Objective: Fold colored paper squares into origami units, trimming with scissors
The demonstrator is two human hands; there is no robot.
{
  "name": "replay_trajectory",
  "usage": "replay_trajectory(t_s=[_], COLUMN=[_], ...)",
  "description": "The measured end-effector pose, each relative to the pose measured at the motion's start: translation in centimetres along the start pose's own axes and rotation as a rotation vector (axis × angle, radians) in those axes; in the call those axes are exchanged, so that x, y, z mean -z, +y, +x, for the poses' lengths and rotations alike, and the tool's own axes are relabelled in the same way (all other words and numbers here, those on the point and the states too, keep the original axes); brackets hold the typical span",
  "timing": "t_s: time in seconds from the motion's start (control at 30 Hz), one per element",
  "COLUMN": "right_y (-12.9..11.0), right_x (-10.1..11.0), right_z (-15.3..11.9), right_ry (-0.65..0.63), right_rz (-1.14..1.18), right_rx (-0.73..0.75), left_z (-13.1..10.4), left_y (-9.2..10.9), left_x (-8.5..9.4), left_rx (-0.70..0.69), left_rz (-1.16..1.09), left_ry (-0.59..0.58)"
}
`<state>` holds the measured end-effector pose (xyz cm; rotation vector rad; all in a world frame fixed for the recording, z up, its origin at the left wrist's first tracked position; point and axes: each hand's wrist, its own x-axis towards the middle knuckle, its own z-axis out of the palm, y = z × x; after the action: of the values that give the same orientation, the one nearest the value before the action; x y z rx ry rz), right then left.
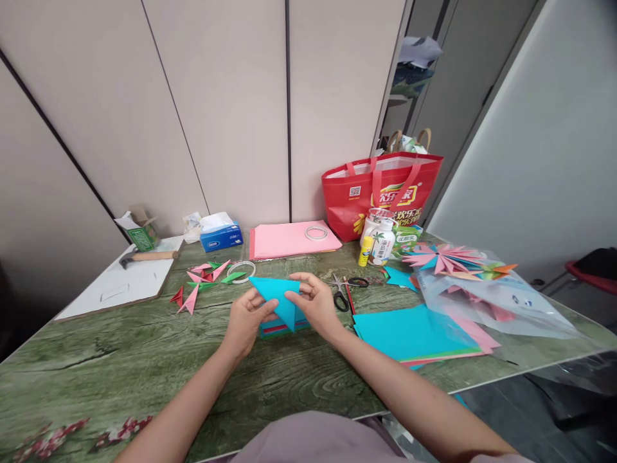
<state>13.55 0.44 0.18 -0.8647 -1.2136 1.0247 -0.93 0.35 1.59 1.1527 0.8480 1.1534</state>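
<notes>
A folded sheet of blue paper [274, 290], triangular with its tip pointing down, is held up between my two hands. My left hand [248, 318] pinches its left side, thumb in front. On the right side, my right hand [313, 302] grips it between thumb and fingers. Below and behind it lies a small stack of blue and red paper [277, 329], partly hidden by the folded piece and my hands. To the left are several folded paper pieces [190, 299] in pink, red and green, beside a roll of tape [241, 272].
Black scissors [341, 301] and a red pencil [349, 299] lie right of my hands. Blue sheets [414, 331], a glue stick [365, 251], a white bottle [382, 243] and a red bag [342, 206] are farther right. A hammer [149, 256], tissue pack [222, 238] and pink sheets [279, 240] sit behind.
</notes>
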Motion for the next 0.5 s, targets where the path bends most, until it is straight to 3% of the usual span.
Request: replay_trajectory(t_s=[0.23,0.5], right_y=[-0.01,0.16], right_x=[0.19,0.21], right_z=[0.09,0.10], right_ry=[0.017,0.004], right_rz=[-0.137,-0.087], right_rx=[0.042,0.018], left_z=[-0.10,-0.10], left_y=[-0.29,-0.11], left_x=[-0.22,-0.13], left_rx=[-0.008,-0.018], left_rz=[-0.018,0.001], left_ry=[0.057,0.049])
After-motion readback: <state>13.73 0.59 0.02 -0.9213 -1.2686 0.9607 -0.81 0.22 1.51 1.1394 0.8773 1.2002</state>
